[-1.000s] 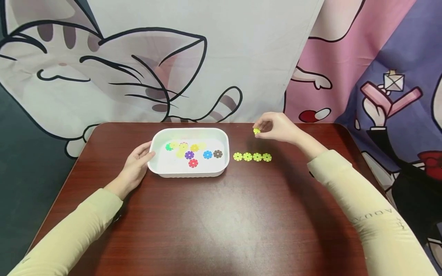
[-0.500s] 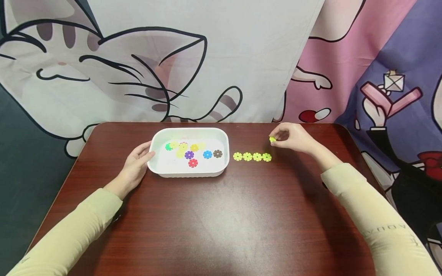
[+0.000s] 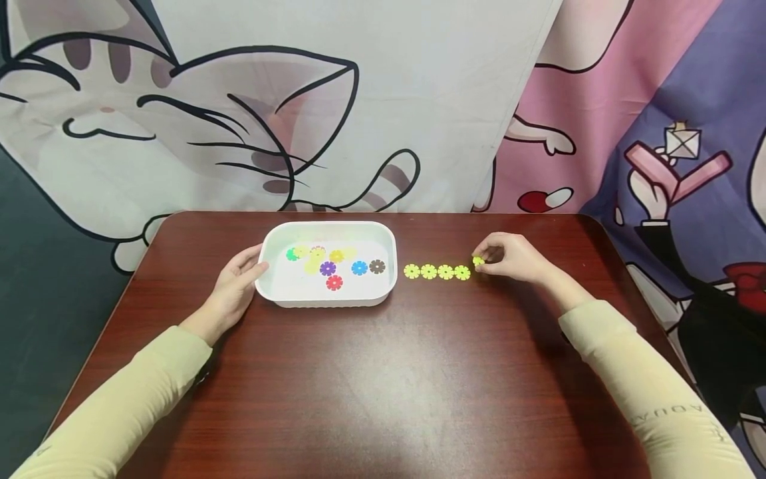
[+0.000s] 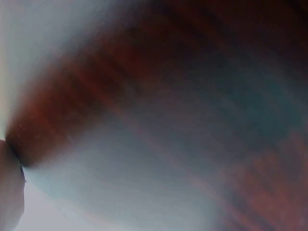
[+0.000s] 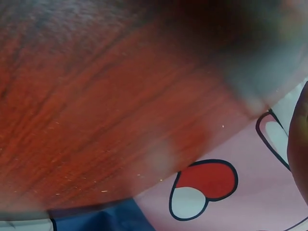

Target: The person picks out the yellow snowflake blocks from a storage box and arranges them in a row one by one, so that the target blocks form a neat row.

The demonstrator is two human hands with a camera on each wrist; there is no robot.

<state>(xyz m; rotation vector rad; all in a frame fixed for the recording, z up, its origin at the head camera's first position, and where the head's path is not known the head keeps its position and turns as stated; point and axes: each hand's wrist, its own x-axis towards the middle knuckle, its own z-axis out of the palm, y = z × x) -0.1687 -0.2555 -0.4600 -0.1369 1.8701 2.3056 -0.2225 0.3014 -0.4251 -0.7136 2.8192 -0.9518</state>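
My right hand (image 3: 510, 258) pinches a yellow-green snowflake disc (image 3: 478, 261) between thumb and fingertips, just above the table and right of a row. That row is made of several matching snowflake discs (image 3: 445, 272) lying side by side. On the left, my left hand (image 3: 235, 287) holds the left end of a white plastic tray (image 3: 326, 303), its thumb over the rim. Inside the tray lie loose discs, among them a purple disc (image 3: 328, 269), a red disc (image 3: 334, 283), a blue disc (image 3: 359, 268) and a brown disc (image 3: 378, 267). Both wrist views are blurred and show no disc.
The brown wooden table (image 3: 371, 392) carries everything and reflects light near its middle. Right behind its far edge hangs a cartoon-printed cloth (image 3: 455, 100). The right wrist view catches the table edge and a printed red-and-white shape (image 5: 204, 187) on the cloth.
My right hand has moved right and then down toward the table with the yellow-green snowflake disc, ending beside the row's right end. The left hand and the tray have stayed in place.
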